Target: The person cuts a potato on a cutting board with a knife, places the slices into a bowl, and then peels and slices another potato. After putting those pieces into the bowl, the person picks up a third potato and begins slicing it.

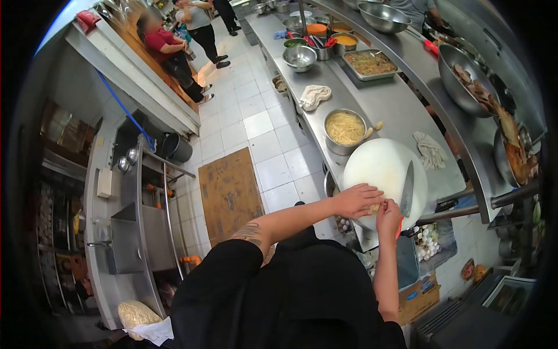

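My left hand lies over the near edge of a round white cutting board, fingers stretched out flat. Beside it, my right hand is closed in a pinch on a small pale-yellow piece, partly covered by the fingers. A large knife rests on the right side of the board, and its red handle passes beside and partly behind my right hand. Behind the board stands a metal bowl filled with thin pale-yellow strips. Two small pale pieces lie to its right.
A white cloth and another crumpled cloth lie on the steel counter. Farther back is a tray of chopped food. A shelf with metal bowls overhangs the right. Cardboard covers floor tiles; people stand at the back.
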A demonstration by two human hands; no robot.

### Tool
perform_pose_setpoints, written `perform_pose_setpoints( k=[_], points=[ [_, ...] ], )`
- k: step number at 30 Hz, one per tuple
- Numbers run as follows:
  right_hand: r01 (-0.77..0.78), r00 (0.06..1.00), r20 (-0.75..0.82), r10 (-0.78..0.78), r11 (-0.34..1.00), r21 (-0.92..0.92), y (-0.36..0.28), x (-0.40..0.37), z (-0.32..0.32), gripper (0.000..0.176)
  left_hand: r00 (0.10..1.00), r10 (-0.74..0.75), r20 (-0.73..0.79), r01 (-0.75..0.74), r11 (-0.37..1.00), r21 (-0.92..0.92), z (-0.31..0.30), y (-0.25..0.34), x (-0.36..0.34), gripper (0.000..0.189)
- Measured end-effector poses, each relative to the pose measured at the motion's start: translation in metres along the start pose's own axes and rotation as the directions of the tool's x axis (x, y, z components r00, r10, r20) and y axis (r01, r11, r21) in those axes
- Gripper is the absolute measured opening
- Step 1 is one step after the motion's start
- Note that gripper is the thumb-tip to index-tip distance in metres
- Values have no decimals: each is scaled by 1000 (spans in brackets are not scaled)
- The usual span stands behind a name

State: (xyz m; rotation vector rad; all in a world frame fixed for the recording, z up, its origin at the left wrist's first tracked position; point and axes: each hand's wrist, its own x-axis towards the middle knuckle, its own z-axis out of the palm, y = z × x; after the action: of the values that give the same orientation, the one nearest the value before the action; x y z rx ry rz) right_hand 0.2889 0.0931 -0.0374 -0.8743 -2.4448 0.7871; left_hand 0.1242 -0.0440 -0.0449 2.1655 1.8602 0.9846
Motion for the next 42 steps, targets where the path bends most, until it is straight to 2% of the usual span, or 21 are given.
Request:
perform_pose_setpoints(
  k=[7, 9, 12, 17, 19, 23, 25, 26, 27, 30, 32, 34, 39, 42],
  points=[
    [10, 999, -48, -11, 1000, -28, 14, 1, 7, 15, 997, -74, -1, 74, 996, 50, 5, 10, 2, 71],
    [-45, 999, -11, 45, 999, 28, 13, 2, 6, 14, 997, -80, 0, 80, 995, 60, 4, 12, 0, 71],
    [-21, 1000, -14, 21, 1000, 16, 15, 2, 6, 14, 996, -83, -41, 85, 996, 41, 2, 19, -1, 71],
    [-54, 999, 11, 53, 995, 81, 9, -2, 2, 15, 991, -128, -30, 131, 981, 143, 21, 17, -1, 70],
    [-38, 999, -30, 42, 994, 98, 19, -4, 10, 16, 987, -159, -39, 163, 975, 151, 25, 15, -1, 63],
    [-200, 980, 26, 199, 977, 72, -4, -8, -1, 15, 985, -173, -24, 175, 978, 110, 10, 24, 3, 64],
    [-105, 988, -102, 117, 988, 117, 0, -15, 8, 13, 986, -162, -39, 165, 983, 84, 5, 24, 5, 65],
    [-148, 978, -132, 162, 983, 106, -3, -17, 5, 13, 984, -155, -83, 160, 986, 51, 2, 25, 8, 64],
    [-156, 976, -135, 170, 981, 112, -8, -18, 4, 12, 991, -122, -52, 124, 992, 30, 1, 23, 11, 64],
    [-210, 955, -180, 234, 967, 146, -18, -26, 7, 8, 994, -67, -90, 62, 996, -63, -4, 13, 18, 57],
    [-241, 937, -218, 273, 957, 164, -21, -27, 8, 5, 997, -45, -69, 37, 994, -106, -4, 3, 21, 57],
    [-237, 934, -242, 263, 963, 131, -26, -31, 9, 9, 998, -33, -53, 25, 989, -148, -5, -2, 23, 56],
    [-289, 904, -305, 300, 954, 82, -43, -37, 12, 13, 997, -22, 70, 29, 995, -92, -21, -1, 28, 67],
    [-325, 878, -339, 339, 941, 99, -50, -40, 13, 15, 993, -1, 115, 20, 986, -166, -31, -11, 29, 71]
  ],
)
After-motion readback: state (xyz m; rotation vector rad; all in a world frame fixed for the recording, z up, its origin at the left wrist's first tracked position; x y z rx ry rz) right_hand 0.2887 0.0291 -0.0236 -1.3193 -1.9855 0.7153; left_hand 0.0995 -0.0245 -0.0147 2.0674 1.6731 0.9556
